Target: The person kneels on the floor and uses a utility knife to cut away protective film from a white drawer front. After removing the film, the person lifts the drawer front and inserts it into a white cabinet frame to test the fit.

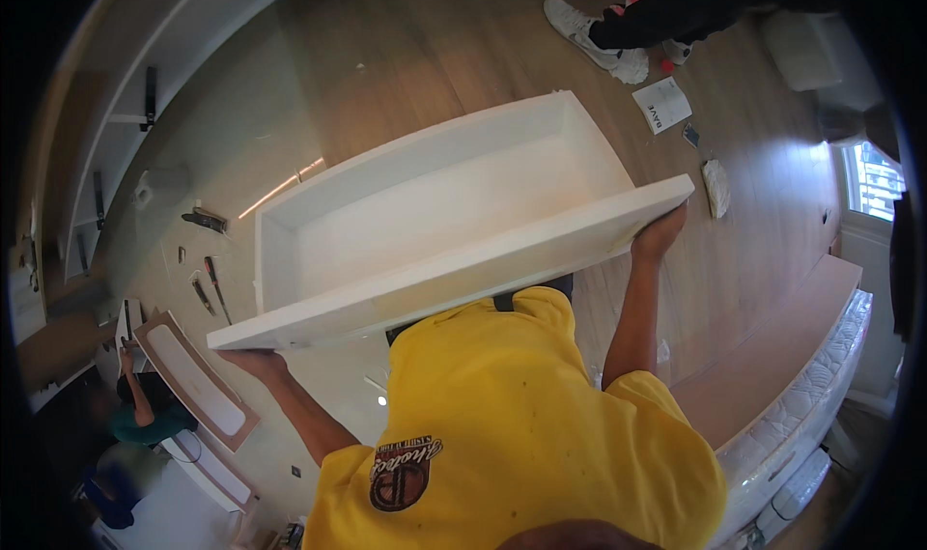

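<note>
White drawer (435, 212) was held up, left hand (256, 362) gripping at eight o'clock, right hand (661, 233) gripping at three o'clock.

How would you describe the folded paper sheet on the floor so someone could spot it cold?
Start at the big white drawer box held up by both hands, and follow its far right corner out onto the wooden floor. The paper sheet lies flat just beyond, near a person's white shoes. It is the only square white sheet with dark print; the neighbouring bits are smaller.

A home bedroom mid-furnishing: brown wood-plank floor (435, 38), white quilted mattress (811, 395) at four o'clock, bright window (874, 178) at three, scattered hand tools (208, 284) at nine.
</note>
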Available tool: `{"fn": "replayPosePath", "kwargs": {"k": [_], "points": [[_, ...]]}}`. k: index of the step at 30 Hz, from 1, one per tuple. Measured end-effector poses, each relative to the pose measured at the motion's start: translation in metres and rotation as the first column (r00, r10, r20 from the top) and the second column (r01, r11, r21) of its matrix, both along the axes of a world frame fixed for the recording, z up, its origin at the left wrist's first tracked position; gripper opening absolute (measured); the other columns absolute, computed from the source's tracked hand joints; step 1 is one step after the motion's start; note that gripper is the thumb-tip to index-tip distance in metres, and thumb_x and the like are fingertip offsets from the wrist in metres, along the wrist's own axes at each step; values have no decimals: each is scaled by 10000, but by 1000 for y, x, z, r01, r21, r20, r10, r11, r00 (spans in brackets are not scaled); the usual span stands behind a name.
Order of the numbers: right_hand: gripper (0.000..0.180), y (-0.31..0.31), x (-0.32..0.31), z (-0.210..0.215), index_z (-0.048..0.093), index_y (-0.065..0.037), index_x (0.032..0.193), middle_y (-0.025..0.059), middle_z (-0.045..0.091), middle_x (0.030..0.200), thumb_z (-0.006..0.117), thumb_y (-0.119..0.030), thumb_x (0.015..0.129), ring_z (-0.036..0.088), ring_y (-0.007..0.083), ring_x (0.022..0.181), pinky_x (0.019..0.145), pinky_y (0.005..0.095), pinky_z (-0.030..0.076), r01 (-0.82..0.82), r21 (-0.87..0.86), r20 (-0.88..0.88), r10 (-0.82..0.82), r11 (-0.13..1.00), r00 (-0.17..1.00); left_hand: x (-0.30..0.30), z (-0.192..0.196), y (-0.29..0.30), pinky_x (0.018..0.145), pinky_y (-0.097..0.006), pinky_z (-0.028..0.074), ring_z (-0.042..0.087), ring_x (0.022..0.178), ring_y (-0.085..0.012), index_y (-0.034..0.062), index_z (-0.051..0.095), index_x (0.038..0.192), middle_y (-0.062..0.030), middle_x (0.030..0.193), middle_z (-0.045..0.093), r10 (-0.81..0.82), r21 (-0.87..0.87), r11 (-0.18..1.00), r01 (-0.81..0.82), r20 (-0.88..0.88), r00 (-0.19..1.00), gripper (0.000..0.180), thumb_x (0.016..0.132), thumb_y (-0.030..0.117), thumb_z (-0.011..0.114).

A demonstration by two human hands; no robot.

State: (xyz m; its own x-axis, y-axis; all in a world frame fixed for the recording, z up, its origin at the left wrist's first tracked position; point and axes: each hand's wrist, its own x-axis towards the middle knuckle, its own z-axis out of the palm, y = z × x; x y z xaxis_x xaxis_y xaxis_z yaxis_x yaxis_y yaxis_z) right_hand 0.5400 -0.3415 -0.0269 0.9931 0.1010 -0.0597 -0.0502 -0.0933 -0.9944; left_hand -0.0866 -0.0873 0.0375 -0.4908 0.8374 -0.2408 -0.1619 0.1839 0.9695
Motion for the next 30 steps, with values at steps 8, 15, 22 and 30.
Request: {"fn": "replayPosePath", "kwargs": {"k": [8,15,22,30], "points": [[407,123,62,-5,613,68,1202,206,690,1063,349,-216,1079,667,328,1013,864,413,513,-120,-271,7,126,955,992,54,-50,126,1177,-455,347,402,1421,-325,102,348,1548,-123,1555,407,-26,-147,989,18,-52,998,760,1020,648,357],[411,293,94,75,617,62,1228,217,706,1076,396,-242,1061,665,305,977,885,413,498,-160,-645,-44,173,747,984,63,-43,175,1185,-436,330,401,1420,-320,83,359,1543,-131,1563,405,147,-342,930,-133,13,989,723,1038,599,374],[610,390,91,159,653,40,1254,131,716,1168,341,-441,1044,675,230,1078,970,356,491,-341,-562,-22,398,753,917,64,-56,190,1186,-427,325,386,1440,-314,84,357,1553,-121,1583,391,357,-445,869,-217,259,897,735,1037,607,381],[553,381,127,158,625,38,1269,128,677,1195,324,-393,1098,619,218,1095,980,354,457,-417,-483,-135,405,770,904,86,-63,199,1192,-413,313,410,1431,-308,56,372,1551,-126,1565,423,295,-409,894,-182,234,926,744,1041,596,384]]}}
